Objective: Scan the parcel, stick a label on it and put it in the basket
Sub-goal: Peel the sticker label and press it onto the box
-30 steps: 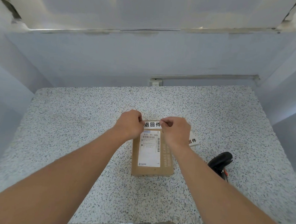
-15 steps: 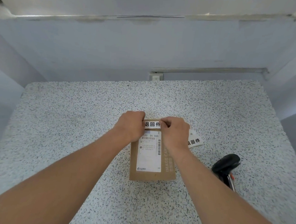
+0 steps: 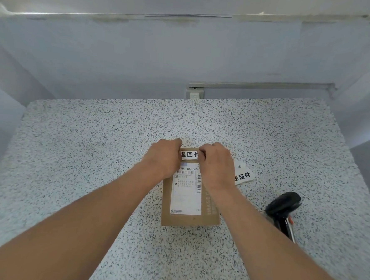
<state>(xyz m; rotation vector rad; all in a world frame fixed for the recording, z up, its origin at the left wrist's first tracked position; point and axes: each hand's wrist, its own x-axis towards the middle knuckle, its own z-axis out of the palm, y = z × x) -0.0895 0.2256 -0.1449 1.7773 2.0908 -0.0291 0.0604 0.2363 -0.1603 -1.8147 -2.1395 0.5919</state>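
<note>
Head view shows my left hand (image 3: 163,158) and right hand (image 3: 216,163) each pinching an end of a white label (image 3: 189,155) at the far edge of the brown parcel (image 3: 209,215), which lies flat on the speckled table (image 3: 92,155). Beside my right hand lie spare labels (image 3: 243,176); nearer me, a black scanner (image 3: 282,207).

speckled tabletop (image 3: 92,155), pale walls (image 3: 141,61), wall socket (image 3: 195,93), even light

Parcel-handling station.
A speckled bench (image 3: 92,155) carries a handheld barcode scanner (image 3: 282,207), a labelled cardboard parcel (image 3: 209,215) and spare printed labels (image 3: 243,176).
</note>
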